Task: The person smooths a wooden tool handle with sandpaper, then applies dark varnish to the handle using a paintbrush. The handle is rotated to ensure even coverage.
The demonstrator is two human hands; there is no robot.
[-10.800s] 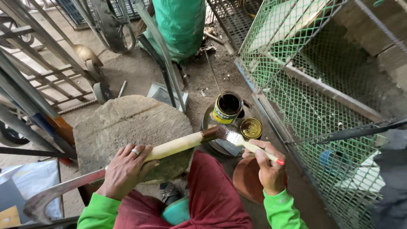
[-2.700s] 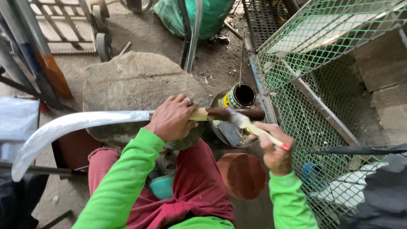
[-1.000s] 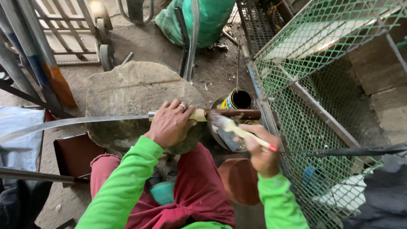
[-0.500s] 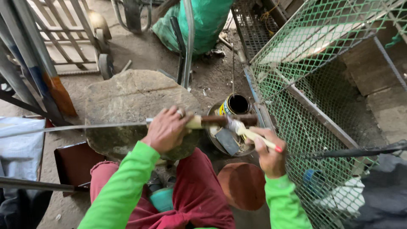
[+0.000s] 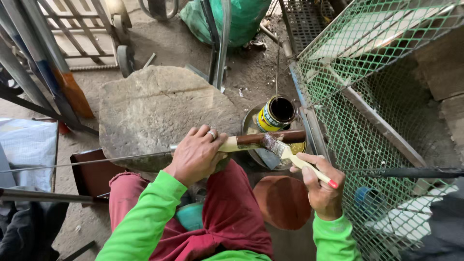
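Paintbrush (image 5: 285,153) in right hand's (image 5: 323,186) fingers; left hand (image 5: 195,154) grips handle (image 5: 261,141); open can (image 5: 275,114) holds dark stain.

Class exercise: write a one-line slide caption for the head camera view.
Left hand grips a sickle handle while the right hand brushes dark stain on with a paintbrush, open tin behind.

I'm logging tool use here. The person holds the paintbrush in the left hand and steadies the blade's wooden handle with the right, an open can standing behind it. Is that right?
Not quite: the hands are swapped. In the head view the right hand holds the paintbrush, and the left hand steadies the blade's wooden handle. The open can does stand behind it.
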